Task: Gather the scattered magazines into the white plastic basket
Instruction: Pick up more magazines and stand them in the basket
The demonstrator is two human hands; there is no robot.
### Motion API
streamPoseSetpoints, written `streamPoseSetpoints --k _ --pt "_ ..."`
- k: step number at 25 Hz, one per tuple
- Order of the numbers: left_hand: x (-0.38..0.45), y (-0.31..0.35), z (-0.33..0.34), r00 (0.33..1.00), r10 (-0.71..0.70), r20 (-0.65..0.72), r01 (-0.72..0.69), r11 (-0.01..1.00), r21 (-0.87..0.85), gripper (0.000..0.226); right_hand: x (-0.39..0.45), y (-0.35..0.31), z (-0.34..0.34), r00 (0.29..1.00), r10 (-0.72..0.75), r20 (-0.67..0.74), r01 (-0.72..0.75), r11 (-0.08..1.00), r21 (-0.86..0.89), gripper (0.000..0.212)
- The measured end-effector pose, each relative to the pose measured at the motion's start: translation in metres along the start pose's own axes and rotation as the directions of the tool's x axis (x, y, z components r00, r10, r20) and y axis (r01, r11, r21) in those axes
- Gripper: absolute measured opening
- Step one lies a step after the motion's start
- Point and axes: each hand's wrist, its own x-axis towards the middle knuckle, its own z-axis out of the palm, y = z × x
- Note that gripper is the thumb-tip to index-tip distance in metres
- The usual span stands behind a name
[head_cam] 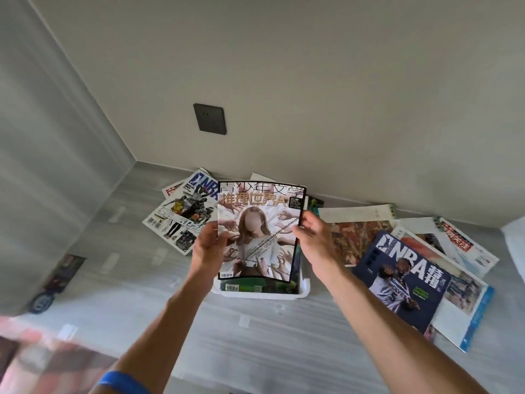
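I hold a magazine [260,231] with a figure in white and chains on its cover, upright over the white plastic basket [304,291]. My left hand [208,245] grips its left edge and my right hand [314,237] grips its right edge. The basket is mostly hidden behind it; a green-covered magazine [255,285] shows inside. A white NBA magazine [184,211] lies on the floor to the left. A dark blue NBA magazine [403,277] lies to the right on several other magazines [454,251].
The grey floor meets a pale wall just behind the magazines, with a dark wall socket [210,118] above. A wall corner stands at the left, with a dark item [56,280] at its foot. A reddish blurred object [42,362] fills the lower left.
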Motion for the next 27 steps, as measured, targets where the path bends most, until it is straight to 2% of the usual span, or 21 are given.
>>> streamPoseSetpoints --k 3,6,7,9,10,12,14,16,18,20,24,25,27 --pt "0.014 -0.022 -0.013 0.998 0.063 0.024 -0.067 0.967 0.246 0.028 0.013 0.021 0.024 0.991 0.116 -0.07 -0.119 0.992 -0.049 0.033" --pt "0.018 -0.045 -0.018 0.997 0.052 0.049 -0.066 0.929 0.364 0.027 0.015 0.043 0.039 0.963 0.248 -0.104 -0.256 0.964 -0.072 0.019" --pt "0.02 -0.05 -0.019 0.999 0.043 0.032 -0.053 0.905 0.423 0.026 0.013 0.046 0.042 0.953 0.28 -0.115 -0.29 0.954 -0.073 0.021" --pt "0.019 -0.057 -0.012 0.998 0.049 -0.035 -0.024 0.862 0.506 0.019 0.005 0.05 0.037 0.942 0.311 -0.125 -0.317 0.948 -0.026 0.034" --pt "0.015 -0.059 -0.008 0.994 0.09 -0.067 -0.041 0.845 0.533 0.024 -0.002 0.054 0.031 0.936 0.332 -0.116 -0.332 0.943 0.024 0.037" --pt "-0.001 -0.057 0.008 0.974 0.223 -0.029 -0.171 0.819 0.548 0.034 -0.021 0.073 0.007 0.901 0.412 -0.134 -0.396 0.909 0.132 0.033" --pt "-0.027 -0.049 0.038 0.955 0.278 0.104 -0.291 0.807 0.515 0.038 -0.052 0.103 -0.032 0.84 0.498 -0.217 -0.478 0.867 0.141 0.032" --pt "-0.052 -0.044 0.074 0.939 0.233 0.253 -0.33 0.818 0.471 0.035 -0.086 0.136 -0.08 0.731 0.596 -0.332 -0.588 0.797 0.137 0.029" --pt "-0.072 -0.044 0.11 0.927 0.162 0.337 -0.308 0.843 0.44 0.028 -0.114 0.163 -0.131 0.58 0.651 -0.49 -0.698 0.707 0.114 0.024" --pt "-0.086 -0.051 0.135 0.922 0.099 0.373 -0.265 0.866 0.425 0.031 -0.126 0.183 -0.169 0.491 0.61 -0.622 -0.756 0.653 0.043 0.025" --pt "-0.119 -0.071 0.182 0.938 0.014 0.347 -0.19 0.856 0.481 0.033 -0.114 0.208 -0.203 0.465 0.601 -0.65 -0.814 0.579 -0.046 0.057" --pt "-0.127 -0.077 0.191 0.944 0.007 0.33 -0.178 0.853 0.49 0.033 -0.113 0.212 -0.207 0.48 0.578 -0.66 -0.823 0.557 -0.11 0.06" --pt "-0.141 -0.086 0.206 0.95 0.011 0.312 -0.173 0.85 0.498 0.035 -0.11 0.221 -0.216 0.575 0.528 -0.625 -0.781 0.582 -0.227 0.054"
